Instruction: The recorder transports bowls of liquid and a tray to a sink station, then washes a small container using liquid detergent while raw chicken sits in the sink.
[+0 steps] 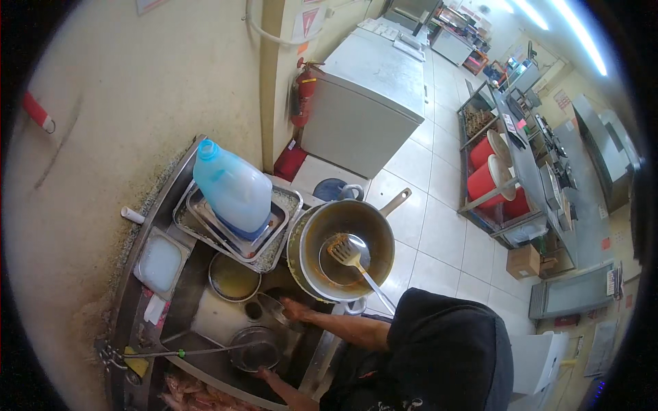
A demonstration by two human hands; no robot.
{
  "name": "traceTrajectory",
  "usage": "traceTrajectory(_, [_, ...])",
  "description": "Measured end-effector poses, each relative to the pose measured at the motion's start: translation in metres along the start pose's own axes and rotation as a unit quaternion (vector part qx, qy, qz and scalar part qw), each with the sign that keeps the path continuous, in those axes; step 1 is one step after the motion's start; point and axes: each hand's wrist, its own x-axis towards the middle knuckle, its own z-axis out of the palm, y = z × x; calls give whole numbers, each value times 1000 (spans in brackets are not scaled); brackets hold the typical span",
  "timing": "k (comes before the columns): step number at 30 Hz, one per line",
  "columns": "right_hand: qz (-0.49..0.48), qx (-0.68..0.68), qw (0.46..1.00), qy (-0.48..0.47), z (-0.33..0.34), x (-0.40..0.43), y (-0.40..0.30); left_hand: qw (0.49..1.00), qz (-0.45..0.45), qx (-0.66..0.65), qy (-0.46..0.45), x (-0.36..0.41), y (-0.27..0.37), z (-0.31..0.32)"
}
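Observation:
I stand over a metal sink (205,318) with both hands in it. My right hand (295,311), the upper one in the picture, grips the edge of a thin round metal piece (273,309), perhaps a lid or shallow dish. Lower down, my left hand (264,373) holds the rim of a round metal pan (255,354). A long faucet spout (205,352) reaches over that pan. Beside them, a round pan (235,280) contains yellowish liquid. Cloudy water covers part of the sink floor near a dark round opening (253,310).
A large pot (383,231) with a slotted turner (345,251) stands right of the sink. Stacked metal trays (293,205) carry a blue-tinted plastic jug (234,192). A square container (160,257) sits on the ledge. Raw meat (200,393) lies in the neighbouring basin.

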Motion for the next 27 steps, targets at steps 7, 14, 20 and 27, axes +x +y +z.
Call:
traceTrajectory(7, [114, -27, 981, -155, 56, 20, 41, 999, 25, -18, 38, 19, 8, -40])
traceTrajectory(14, [-8, -195, 973, 124, 43, 35, 120, 998, 61, 4, -8, 18, 23, 0])
traceTrajectory(20, [10, -440, 896, 62, 4, 35, 28, 997, 58, -20, -48, 55, 69, 14])
traceTrajectory(27, [-265, -147, 912, -276, 150, 29, -102, 956, -25, -278, -88, -22, 154, 33])
